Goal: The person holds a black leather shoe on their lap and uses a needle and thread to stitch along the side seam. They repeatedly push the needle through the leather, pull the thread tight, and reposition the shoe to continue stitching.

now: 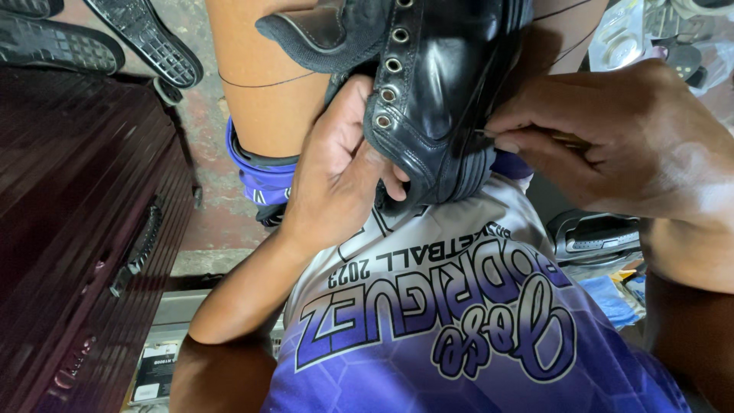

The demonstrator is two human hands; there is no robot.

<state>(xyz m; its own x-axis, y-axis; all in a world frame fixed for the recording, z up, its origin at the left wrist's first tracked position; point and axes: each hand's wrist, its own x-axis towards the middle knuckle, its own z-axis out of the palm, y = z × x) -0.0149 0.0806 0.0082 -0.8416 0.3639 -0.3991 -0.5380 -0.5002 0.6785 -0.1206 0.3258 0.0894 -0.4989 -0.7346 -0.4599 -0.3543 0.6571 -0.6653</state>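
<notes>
Fingers on the left hand (pixel 336 180) are curled round the front of a black leather shoe (pixel 436 84), thumb tucked inside by the eyelets, pinning it against the lap; right hand (pixel 612 141) fingers are pinched shut on a thin needle-like tool (pixel 489 134) poked in at the sole edge. Biggest worry, I reckon: the shoe's only braced on a knee, so a hard push could make it twist and drive that point toward the left thumb. Thin black thread (pixel 264 81) draped over the leg might snag too. No containers I can make out, just a dark wooden cabinet (pixel 76 229) beside and spare soles (pixel 145 38) on the floor.
</notes>
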